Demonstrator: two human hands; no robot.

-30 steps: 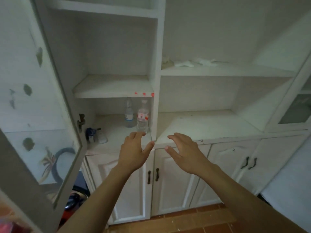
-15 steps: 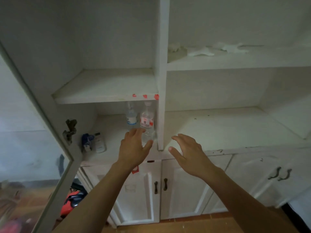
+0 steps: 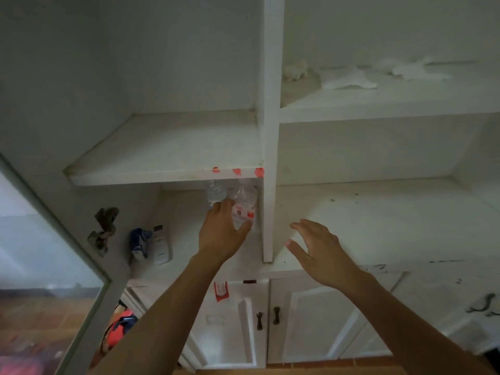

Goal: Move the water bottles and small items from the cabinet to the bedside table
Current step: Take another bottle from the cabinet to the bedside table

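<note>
My left hand [image 3: 221,234] grips a bottle [image 3: 243,205] at the shelf's [image 3: 189,212] right wall; my right hand [image 3: 319,250] hovers open over the counter [image 3: 378,220].

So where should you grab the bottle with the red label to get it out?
Grab the red-label bottle around its middle, coming straight in from the open front. The shelf above sits close over its cap, the white divider blocks one side and the second bottle stands close on the other. The left hand is already wrapping it there.
</note>
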